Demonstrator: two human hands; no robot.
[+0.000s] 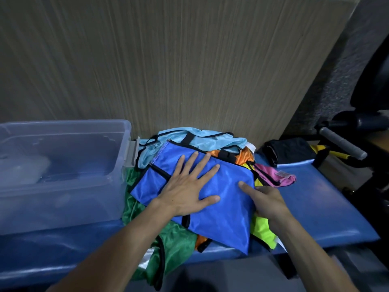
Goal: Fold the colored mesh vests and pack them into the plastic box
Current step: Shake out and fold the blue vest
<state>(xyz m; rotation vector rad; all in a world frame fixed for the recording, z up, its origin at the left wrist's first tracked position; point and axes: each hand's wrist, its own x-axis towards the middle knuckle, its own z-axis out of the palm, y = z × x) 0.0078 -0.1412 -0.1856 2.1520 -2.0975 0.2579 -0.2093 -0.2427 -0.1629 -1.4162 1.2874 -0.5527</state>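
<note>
Left hand (185,192) flat, pressing royal-blue mesh vest (210,199) atop unfolded pile on blue table (328,207); right hand (267,204) pinches its edge. Clear plastic box (61,171) left, no vests visible inside yet.

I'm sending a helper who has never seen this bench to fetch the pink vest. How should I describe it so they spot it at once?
Start at the long blue padded bench and find the heap of coloured mesh vests beside the clear plastic box. The crumpled pink mesh vest lies at the heap's right edge, spilling onto bare bench. It is the only pink one, with black trim.
</note>
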